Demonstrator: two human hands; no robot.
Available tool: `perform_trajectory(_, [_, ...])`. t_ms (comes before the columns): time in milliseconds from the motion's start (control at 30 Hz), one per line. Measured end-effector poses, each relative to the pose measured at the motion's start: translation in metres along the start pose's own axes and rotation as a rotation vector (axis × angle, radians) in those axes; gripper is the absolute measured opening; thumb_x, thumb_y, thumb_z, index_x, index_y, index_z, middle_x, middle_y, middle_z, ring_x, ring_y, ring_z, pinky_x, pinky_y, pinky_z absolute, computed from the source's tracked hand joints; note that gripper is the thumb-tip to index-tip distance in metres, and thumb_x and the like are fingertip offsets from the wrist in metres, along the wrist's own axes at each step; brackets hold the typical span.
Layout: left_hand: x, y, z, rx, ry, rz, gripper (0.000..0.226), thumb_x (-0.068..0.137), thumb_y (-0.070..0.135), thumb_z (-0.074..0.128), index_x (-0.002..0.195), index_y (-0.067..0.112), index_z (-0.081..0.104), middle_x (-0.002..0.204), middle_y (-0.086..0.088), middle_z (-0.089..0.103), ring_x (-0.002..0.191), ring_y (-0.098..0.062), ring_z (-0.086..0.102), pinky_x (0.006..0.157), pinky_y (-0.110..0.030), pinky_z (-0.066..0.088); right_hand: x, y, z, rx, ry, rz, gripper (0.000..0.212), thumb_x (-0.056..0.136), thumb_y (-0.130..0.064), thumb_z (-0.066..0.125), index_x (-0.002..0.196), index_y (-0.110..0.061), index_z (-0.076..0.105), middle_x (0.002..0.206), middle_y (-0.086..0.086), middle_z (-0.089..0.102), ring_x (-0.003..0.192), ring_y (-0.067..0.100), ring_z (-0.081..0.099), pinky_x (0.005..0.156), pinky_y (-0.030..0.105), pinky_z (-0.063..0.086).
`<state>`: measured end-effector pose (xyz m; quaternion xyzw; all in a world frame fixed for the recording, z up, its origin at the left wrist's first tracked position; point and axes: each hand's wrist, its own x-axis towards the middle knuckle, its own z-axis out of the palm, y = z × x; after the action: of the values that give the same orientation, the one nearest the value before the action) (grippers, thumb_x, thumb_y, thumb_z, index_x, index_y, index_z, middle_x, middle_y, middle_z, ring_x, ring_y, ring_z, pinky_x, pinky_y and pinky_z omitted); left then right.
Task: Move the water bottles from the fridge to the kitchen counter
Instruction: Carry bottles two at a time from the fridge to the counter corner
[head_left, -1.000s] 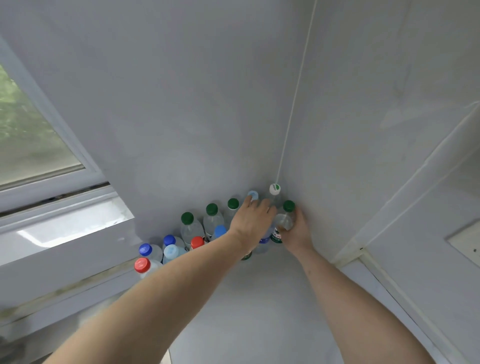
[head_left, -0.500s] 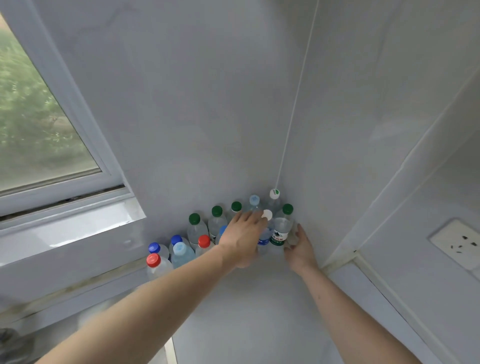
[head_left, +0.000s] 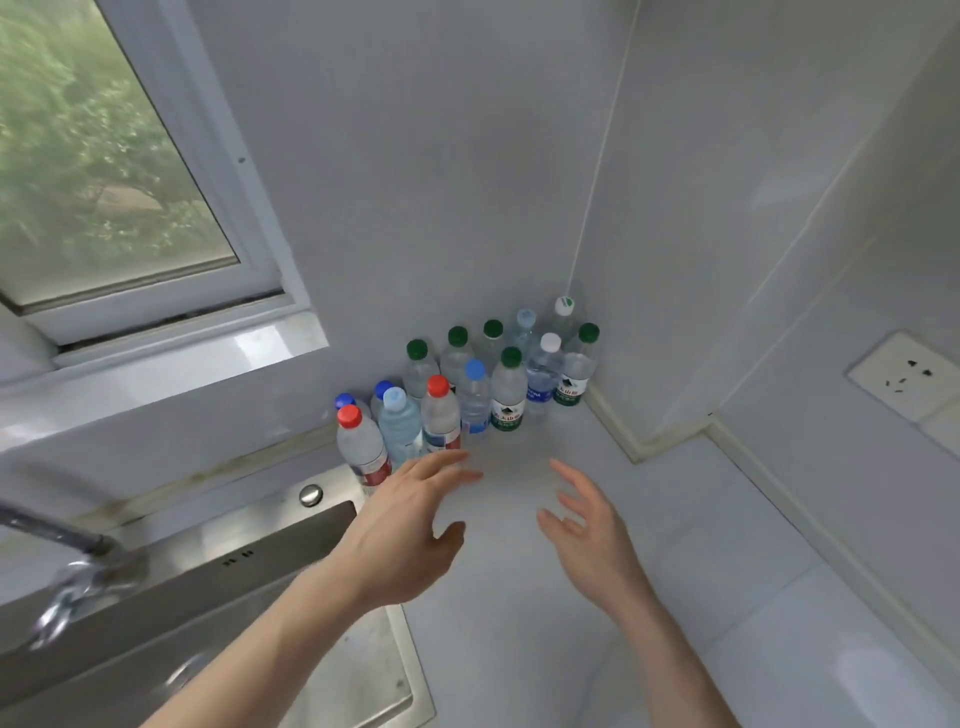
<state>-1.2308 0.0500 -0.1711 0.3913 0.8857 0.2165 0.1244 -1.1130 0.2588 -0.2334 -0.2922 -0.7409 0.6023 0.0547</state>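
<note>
Several water bottles (head_left: 509, 389) with green, blue, red and white caps stand upright in two rows in the corner of the white kitchen counter (head_left: 701, 545). A white-capped bottle (head_left: 543, 382) and a green-capped bottle (head_left: 576, 371) stand at the right end near the wall. My left hand (head_left: 410, 525) hovers in front of the red-capped bottle (head_left: 440, 415), fingers spread, holding nothing. My right hand (head_left: 587, 519) hovers over the bare counter, fingers loosely spread, empty. Both hands are clear of the bottles.
A steel sink (head_left: 234, 597) with a tap (head_left: 62, 561) lies at the left, its edge right beside the nearest bottles. A window (head_left: 104, 156) is above it. A wall socket (head_left: 904, 374) sits on the right wall.
Both hands let go of the bottles at the corner's right end and drew back toward me. The view has tilted down, bringing the sink into sight.
</note>
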Motion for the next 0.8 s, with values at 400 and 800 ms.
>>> perform_trajectory(400, [-0.044,0.031,0.012,-0.017,-0.184,0.181,0.055,0.096,0.038,0.067,0.146,0.045,0.046,0.159,0.025,0.033,0.141,-0.005,0.038,0.114,-0.029,0.039,-0.143,0.008,-0.028,-0.194,0.157,0.016,0.059,0.103,-0.024,0.064,0.152,-0.048,0.043,0.151,-0.034,0.040,0.138,-0.013,0.039,0.124,0.025,0.032])
perform_trajectory(800, [-0.113,0.100,0.053,-0.319,-0.379,0.509,0.045,0.092,0.029,0.073,0.131,0.046,0.059,0.144,0.037,0.043,0.129,0.023,0.036,0.099,0.006,0.020,-0.340,0.026,-0.041,-0.228,0.580,0.140,0.055,0.101,-0.028,0.067,0.146,-0.053,0.049,0.149,-0.044,0.036,0.141,-0.016,0.036,0.124,0.025,0.030])
